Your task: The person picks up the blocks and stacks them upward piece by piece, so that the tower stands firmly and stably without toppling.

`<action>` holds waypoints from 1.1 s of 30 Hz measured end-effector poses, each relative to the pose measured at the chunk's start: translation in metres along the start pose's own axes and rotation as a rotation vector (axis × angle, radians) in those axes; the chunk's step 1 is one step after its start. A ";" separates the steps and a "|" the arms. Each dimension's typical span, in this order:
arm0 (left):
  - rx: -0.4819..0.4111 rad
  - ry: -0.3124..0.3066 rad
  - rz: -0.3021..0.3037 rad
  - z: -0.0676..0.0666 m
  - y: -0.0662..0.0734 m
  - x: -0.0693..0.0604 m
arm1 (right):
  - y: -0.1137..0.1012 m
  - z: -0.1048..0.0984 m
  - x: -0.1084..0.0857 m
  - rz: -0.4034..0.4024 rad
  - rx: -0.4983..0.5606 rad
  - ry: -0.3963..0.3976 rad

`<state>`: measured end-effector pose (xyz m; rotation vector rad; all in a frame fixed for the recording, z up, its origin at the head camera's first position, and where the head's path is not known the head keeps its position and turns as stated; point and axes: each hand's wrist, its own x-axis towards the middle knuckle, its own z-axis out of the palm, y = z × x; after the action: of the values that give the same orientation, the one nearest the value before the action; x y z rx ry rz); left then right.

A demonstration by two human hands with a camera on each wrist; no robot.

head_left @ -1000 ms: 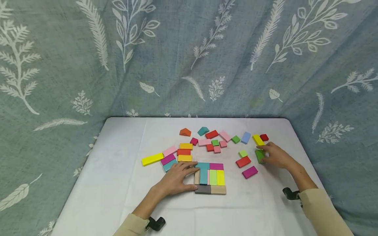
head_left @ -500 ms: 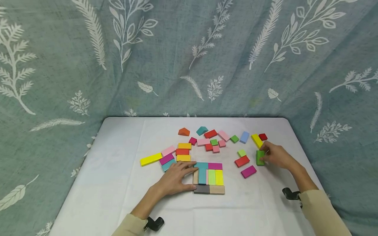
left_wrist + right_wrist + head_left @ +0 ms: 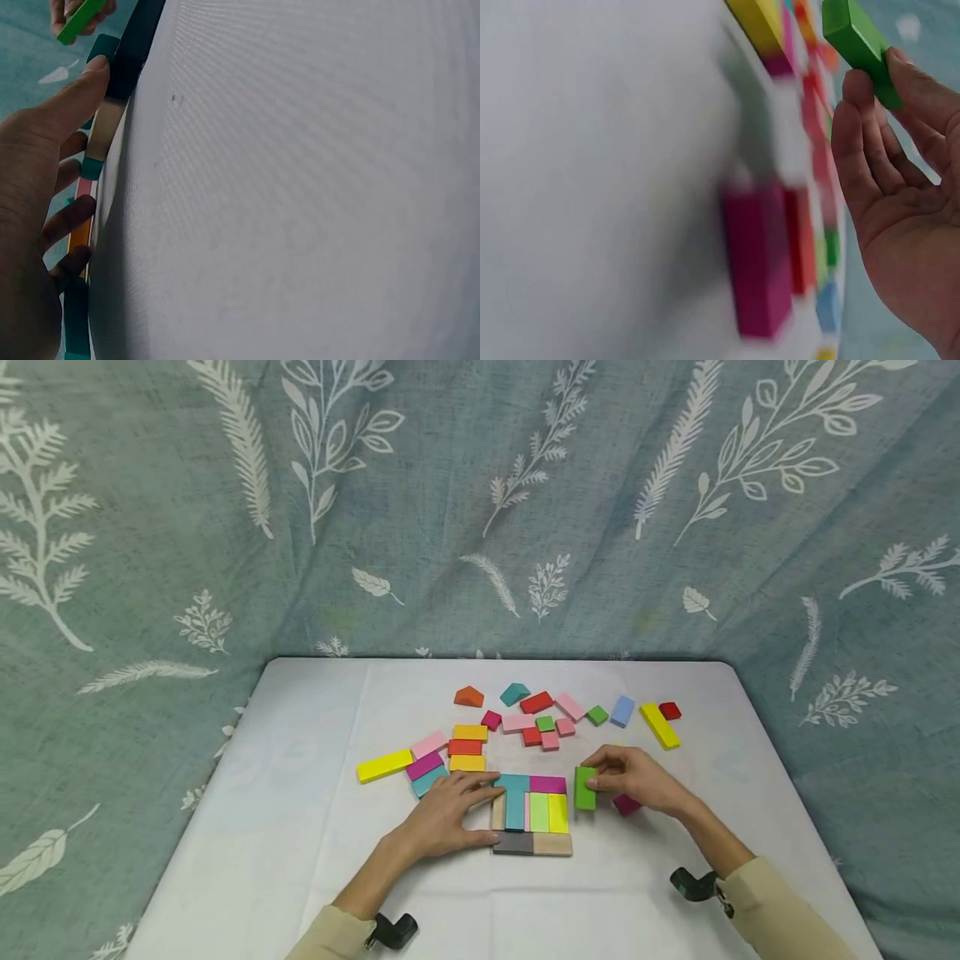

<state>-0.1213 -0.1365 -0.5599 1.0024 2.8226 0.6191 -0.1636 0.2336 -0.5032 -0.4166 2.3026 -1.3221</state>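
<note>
A flat rectangle of wooden blocks lies on the table, with a teal block (image 3: 515, 810), a magenta block (image 3: 547, 785), a dark grey block (image 3: 513, 843) and a natural wood block (image 3: 552, 845) among its pieces. Spread along its left side, my left hand (image 3: 448, 814) touches it with thumb and fingertips. My right hand (image 3: 637, 777) pinches a green block (image 3: 585, 788) between thumb and fingers, just right of the rectangle. In the right wrist view, the green block (image 3: 859, 45) is held off the table, tilted. A loose magenta block (image 3: 626, 805) is partly hidden below that hand.
Behind the rectangle lie several loose blocks, including a red block (image 3: 536, 702), an orange block (image 3: 469, 697) and a blue block (image 3: 622, 711). A long yellow block (image 3: 660, 726) lies at the right, another yellow block (image 3: 385, 766) at the left. Patterned cloth hangs behind the white table (image 3: 285, 810).
My right hand has lifted the green block and carried it left, close to the rectangle, uncovering the long yellow block. My left hand stays in place.
</note>
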 end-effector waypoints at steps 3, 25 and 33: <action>0.002 0.004 0.003 0.000 0.001 -0.001 | -0.002 0.025 0.007 -0.022 -0.027 -0.048; -0.008 0.004 0.002 0.000 0.001 -0.002 | 0.000 0.059 0.018 -0.017 -0.182 0.026; -0.004 0.012 0.006 0.000 0.000 -0.001 | -0.001 0.059 0.018 -0.012 -0.183 0.024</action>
<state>-0.1205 -0.1374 -0.5603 1.0108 2.8286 0.6334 -0.1477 0.1816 -0.5323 -0.4768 2.4540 -1.1316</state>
